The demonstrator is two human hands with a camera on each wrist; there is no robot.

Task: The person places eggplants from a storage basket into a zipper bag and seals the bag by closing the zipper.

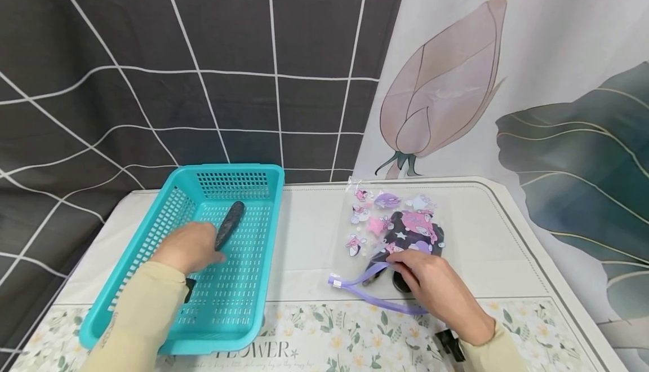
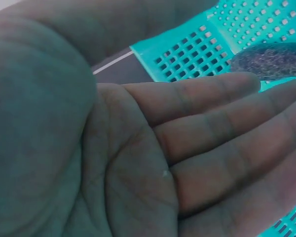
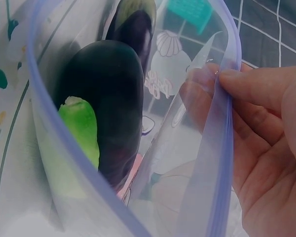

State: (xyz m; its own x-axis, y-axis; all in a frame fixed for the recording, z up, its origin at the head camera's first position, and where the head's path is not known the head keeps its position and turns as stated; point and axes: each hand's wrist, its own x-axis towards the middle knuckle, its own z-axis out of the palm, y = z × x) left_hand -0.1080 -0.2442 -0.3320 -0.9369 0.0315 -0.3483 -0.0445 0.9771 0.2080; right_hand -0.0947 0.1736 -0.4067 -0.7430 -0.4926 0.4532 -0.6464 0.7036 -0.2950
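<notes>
My left hand (image 1: 187,248) reaches into a turquoise perforated basket (image 1: 243,293), with a dark, elongated, rough-skinned thing (image 1: 231,222) beside its fingers. In the left wrist view the palm is bare, the fingers extended, and the dark thing (image 2: 269,61) shows past the fingertips. At the right, my right hand (image 1: 436,284) pinches the purple-edged mouth of a clear printed zip bag (image 1: 355,220). Through the gaping mouth, the right wrist view shows a dark eggplant (image 3: 111,98), part of a second eggplant (image 3: 133,24) and a bright green piece (image 3: 81,128). The bag's print partly hides its contents.
Both the basket and the bag lie on a pale table cover (image 1: 304,237) with a floral front strip (image 1: 294,321). Behind the table hang a dark grid-patterned cloth (image 1: 238,101) and a white cloth printed with a large bud (image 1: 441,79).
</notes>
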